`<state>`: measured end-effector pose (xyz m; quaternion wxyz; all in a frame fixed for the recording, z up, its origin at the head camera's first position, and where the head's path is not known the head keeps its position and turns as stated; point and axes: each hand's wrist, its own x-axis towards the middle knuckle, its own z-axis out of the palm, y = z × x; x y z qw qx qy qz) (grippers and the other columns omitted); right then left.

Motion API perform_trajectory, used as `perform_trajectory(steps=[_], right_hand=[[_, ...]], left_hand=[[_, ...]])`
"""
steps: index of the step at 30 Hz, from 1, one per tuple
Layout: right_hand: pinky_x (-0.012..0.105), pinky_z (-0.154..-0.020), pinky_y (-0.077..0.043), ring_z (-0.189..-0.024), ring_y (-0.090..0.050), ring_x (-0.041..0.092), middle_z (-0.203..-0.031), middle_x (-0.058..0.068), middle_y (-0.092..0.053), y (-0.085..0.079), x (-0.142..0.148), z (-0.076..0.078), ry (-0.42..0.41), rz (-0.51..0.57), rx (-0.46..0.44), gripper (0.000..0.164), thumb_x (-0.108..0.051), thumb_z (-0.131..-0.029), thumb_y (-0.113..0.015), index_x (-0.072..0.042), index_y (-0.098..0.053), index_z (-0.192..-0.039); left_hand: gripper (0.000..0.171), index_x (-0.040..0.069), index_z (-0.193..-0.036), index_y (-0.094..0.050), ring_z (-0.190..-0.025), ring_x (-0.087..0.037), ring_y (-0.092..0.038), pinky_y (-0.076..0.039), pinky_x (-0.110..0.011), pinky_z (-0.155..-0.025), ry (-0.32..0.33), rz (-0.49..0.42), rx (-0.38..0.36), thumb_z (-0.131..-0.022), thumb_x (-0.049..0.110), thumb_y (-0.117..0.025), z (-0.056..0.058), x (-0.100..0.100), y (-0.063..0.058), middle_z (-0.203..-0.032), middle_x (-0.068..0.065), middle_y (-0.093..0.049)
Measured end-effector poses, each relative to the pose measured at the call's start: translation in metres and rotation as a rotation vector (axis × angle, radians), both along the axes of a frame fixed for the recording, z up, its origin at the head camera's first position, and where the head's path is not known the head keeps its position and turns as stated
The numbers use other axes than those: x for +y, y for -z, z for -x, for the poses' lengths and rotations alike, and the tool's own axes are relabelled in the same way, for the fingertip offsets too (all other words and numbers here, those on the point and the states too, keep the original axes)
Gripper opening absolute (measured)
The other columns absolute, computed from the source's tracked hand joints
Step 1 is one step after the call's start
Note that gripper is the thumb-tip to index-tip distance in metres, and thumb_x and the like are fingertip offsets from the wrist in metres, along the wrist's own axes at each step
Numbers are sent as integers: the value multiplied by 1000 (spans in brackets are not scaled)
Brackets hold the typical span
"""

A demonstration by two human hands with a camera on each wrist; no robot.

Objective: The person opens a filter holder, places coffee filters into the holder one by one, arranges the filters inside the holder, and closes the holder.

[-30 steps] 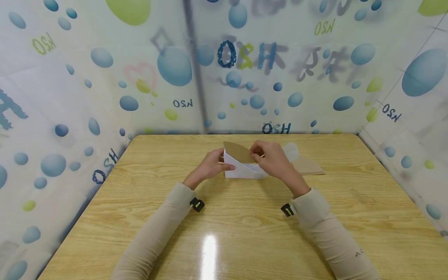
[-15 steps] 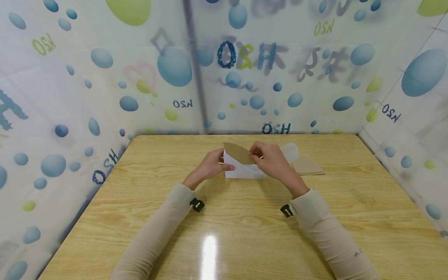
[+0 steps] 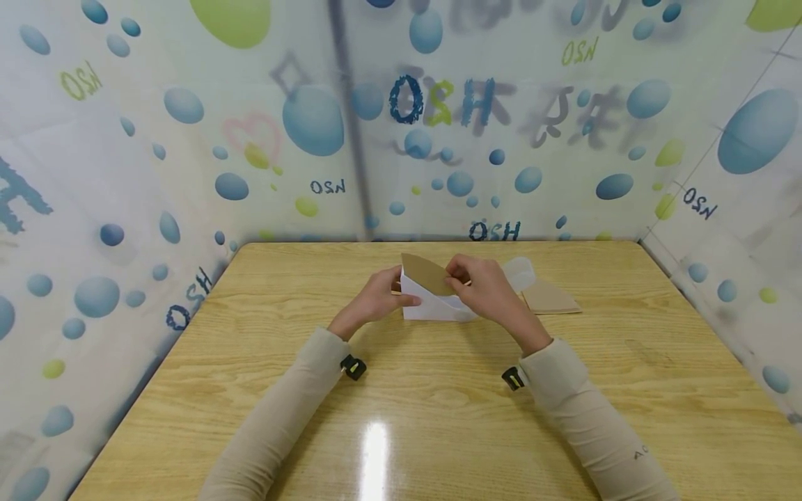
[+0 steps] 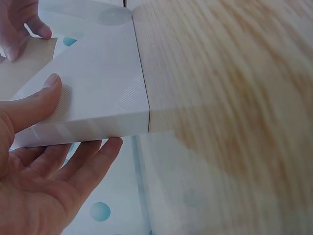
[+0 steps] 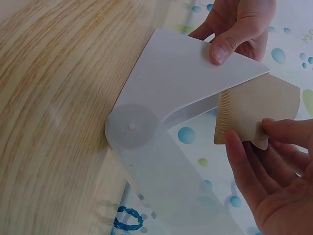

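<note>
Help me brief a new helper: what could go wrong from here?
The brown paper, partly behind the front of the white holder, might snag on its edge and bend. The white holder could slip if the left hand eases its grip. The right hand might knock the open translucent lid, which extends close by.

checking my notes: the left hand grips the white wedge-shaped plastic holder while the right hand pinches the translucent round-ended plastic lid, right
Not the lid: the right hand pinches tan fan-shaped paper, as the right wrist view shows; the left hand does grip the white holder.
</note>
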<state>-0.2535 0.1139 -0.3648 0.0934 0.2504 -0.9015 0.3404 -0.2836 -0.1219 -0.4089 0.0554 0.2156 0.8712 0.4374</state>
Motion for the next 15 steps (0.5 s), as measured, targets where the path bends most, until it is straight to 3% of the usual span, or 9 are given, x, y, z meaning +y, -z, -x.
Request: perform_trajectory(steps=[15], right_hand=[[42,-80,-61,-83,-74,21,-92,8,-78,2,1,0,-12,-16,-7,8,-10,-98,-68,-8,-75,-100]], left_hand=[[46,11,-136,-61,-111,-31,-72,-59,-41,-91,6,4,-3,-93,12,-78,-1,-1,0,-126,-12,-71]])
